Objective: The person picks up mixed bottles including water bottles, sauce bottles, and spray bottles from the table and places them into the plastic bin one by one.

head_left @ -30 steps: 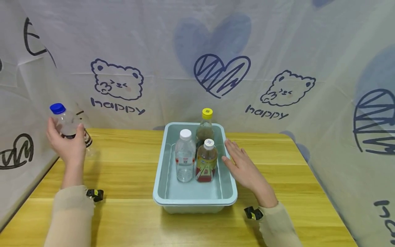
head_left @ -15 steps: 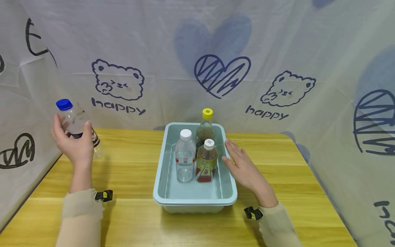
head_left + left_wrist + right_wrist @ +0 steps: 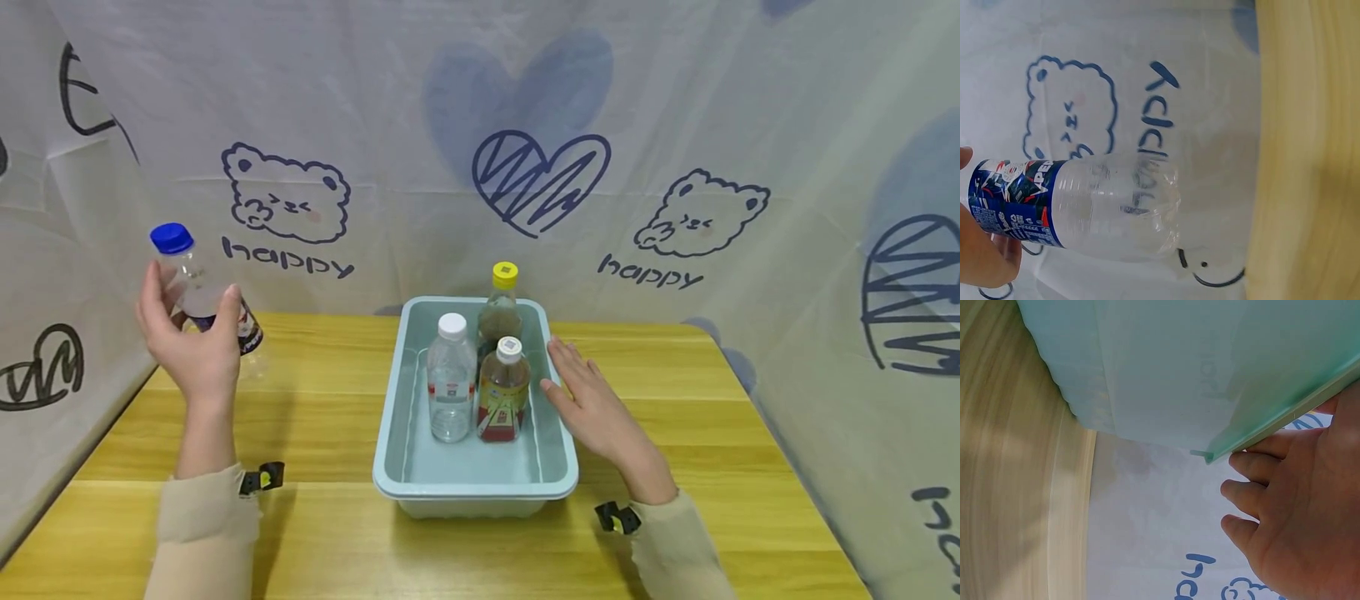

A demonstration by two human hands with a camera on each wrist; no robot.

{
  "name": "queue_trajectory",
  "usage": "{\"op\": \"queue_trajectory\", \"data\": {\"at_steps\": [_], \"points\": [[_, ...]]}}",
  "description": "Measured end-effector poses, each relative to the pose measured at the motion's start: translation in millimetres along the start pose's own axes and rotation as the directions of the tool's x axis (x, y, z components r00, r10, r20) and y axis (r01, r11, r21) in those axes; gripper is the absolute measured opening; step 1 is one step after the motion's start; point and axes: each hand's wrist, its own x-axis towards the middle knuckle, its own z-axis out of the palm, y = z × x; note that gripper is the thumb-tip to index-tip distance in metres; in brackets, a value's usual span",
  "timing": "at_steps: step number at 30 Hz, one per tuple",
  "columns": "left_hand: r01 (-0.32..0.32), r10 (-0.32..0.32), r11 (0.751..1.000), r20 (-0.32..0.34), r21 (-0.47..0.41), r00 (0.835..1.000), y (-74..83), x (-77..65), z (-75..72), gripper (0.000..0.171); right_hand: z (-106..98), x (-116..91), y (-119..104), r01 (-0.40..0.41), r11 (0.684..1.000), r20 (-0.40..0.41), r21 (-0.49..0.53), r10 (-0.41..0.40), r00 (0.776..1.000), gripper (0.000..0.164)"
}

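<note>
My left hand (image 3: 191,354) grips a clear plastic bottle (image 3: 197,282) with a blue cap, holding it tilted above the left side of the table. Its dark blue label (image 3: 1019,200) and clear lower part show in the left wrist view. On the right rim of a pale blue plastic tub (image 3: 480,489) rests my right hand (image 3: 600,412), its fingers fairly straight. Inside the tub stand a clear bottle with a white cap (image 3: 451,400), a tea-coloured bottle with a red and yellow label (image 3: 502,400), and a yellow-capped bottle (image 3: 500,317) behind, partly hidden.
The tub stands mid-table on a wooden table (image 3: 322,417). Behind and at both sides hangs a pale cloth (image 3: 420,208) with bear and heart drawings. The front half of the tub's floor (image 3: 480,463) is bare.
My left hand has carried the blue-capped bottle to the right and slightly upward. The right hand, the tub and the bottles inside it have stayed in place.
</note>
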Motion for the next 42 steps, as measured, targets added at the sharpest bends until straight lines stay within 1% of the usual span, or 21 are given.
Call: {"op": "queue_trajectory", "data": {"at_steps": [3,8,14,20,23,25,26,28,32,36,39,42], "points": [[-0.002,0.003,1.000,0.024,-0.030,1.000,10.8,-3.8,1.7,0.076,-0.9,0.6,-0.3,0.001,1.000,-0.002,-0.001,-0.001,1.000,0.064],[-0.003,0.008,0.998,0.084,-0.068,0.996,28.4,-12.1,3.8,0.075,-0.8,1.0,-0.1,-0.002,1.000,0.000,-0.007,0.002,1.000,0.064],[-0.063,0.083,0.987,0.132,-0.146,0.988,42.0,-21.3,5.3,0.075,-0.4,1.3,0.0,-0.005,1.000,0.001,-0.005,0.005,1.000,0.064],[-0.084,0.130,0.957,0.152,-0.279,0.980,55.8,-28.9,7.8,0.074,-0.2,1.5,-0.4,-0.007,1.000,0.001,-0.003,0.007,1.000,0.065],[-0.080,0.154,0.919,0.165,-0.386,0.974,64.3,-33.9,8.8,0.072,0.2,1.7,-0.2,-0.006,1.000,-0.003,0.001,0.006,1.000,0.065],[-0.078,0.176,0.890,0.181,-0.449,0.968,70.0,-37.8,9.1,0.070,0.5,1.8,-0.2,-0.006,1.000,-0.005,0.005,0.006,1.000,0.065],[-0.067,0.177,0.875,0.189,-0.479,0.966,73.1,-40.0,9.3,0.070,0.6,1.8,-0.2,-0.006,1.000,-0.005,0.006,0.006,1.000,0.064],[-0.062,0.195,0.860,0.215,-0.506,0.957,78.9,-44.3,9.1,0.070,0.9,1.9,-0.1,-0.006,1.000,-0.007,0.004,0.006,1.000,0.064],[-0.076,0.241,0.854,0.262,-0.514,0.934,89.4,-52.4,8.2,0.069,1.2,1.7,0.1,-0.008,1.000,-0.008,0.004,0.008,1.000,0.064],[-0.091,0.286,0.837,0.290,-0.540,0.913,98.3,-60.1,8.5,0.069,1.2,1.2,0.2,-0.008,1.000,-0.006,0.007,0.008,1.000,0.064],[-0.088,0.311,0.821,0.312,-0.565,0.898,105.2,-66.9,8.2,0.068,1.5,1.1,0.4,-0.011,1.000,-0.003,0.009,0.011,1.000,0.065],[-0.085,0.331,0.811,0.334,-0.578,0.883,112.2,-74.0,7.0,0.067,1.8,0.8,0.7,-0.013,1.000,-0.001,0.010,0.013,1.000,0.065]]}}
